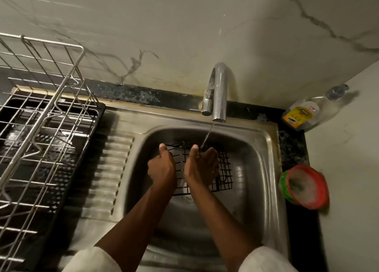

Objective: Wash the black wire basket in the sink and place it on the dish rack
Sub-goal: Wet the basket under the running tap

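1. Below the tap (217, 93), down inside the sink (264, 161), the black wire basket (224, 169) is lying under both hands, well apart from the dish rack (41, 111) that is standing to the tap's left on the desk (297, 146).
2. The left hand (162, 167) is closing around the basket's near-left edge with the thumb pointing up toward the tap; its fingers are curling under and out of sight, so the grip looks firm, though I cannot tell exactly which wires they are holding.
3. The right hand (202, 165) is resting over the middle of the basket, palm partly cupped and turning toward the stream — whether its fingers are pinching a wire or only rubbing the grid, I cannot tell.
4. A thin stream of water (208, 135) is falling from the tap and landing just at the right hand's fingertips, at the basket's far edge.
5. To do this step well, I judge that the left hand should be doing the holding while the right is working along the wires, and the basket should be turning so each side is passing under the stream — the near-right corner, farthest from the tap, looks least reached.
6. A soap bottle (301, 115) and a red-rimmed tub (305, 186) are sitting to the tap's right.
7. Wet wire is likely slippery, so a steady hold matters before lifting toward the rack.
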`<control>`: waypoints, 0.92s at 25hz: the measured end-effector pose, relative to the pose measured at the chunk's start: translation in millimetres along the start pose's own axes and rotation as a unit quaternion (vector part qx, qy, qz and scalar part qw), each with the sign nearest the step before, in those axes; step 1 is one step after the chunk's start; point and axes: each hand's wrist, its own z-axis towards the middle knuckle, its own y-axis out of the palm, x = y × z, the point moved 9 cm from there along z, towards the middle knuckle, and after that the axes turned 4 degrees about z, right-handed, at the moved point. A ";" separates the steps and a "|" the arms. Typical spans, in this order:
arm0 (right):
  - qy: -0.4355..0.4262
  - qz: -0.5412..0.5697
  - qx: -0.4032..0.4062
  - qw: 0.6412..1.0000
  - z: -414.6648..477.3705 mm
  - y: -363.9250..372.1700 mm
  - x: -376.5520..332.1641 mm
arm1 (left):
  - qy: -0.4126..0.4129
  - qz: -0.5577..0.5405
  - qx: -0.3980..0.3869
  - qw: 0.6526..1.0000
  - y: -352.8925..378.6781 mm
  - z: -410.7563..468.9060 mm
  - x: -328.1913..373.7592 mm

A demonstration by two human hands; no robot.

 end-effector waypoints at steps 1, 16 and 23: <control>0.000 -0.011 -0.002 1.000 6.9 -0.6 4.2 | 0.002 -0.004 -0.001 1.000 0.1 0.3 0.6; 0.171 0.012 0.056 0.984 34.6 -54.2 79.1 | -0.003 0.001 -0.005 1.000 -3.3 -14.6 -5.4; 0.133 0.013 -0.019 0.991 -6.5 -13.0 23.6 | 0.019 0.018 0.000 1.000 -0.7 -11.2 5.8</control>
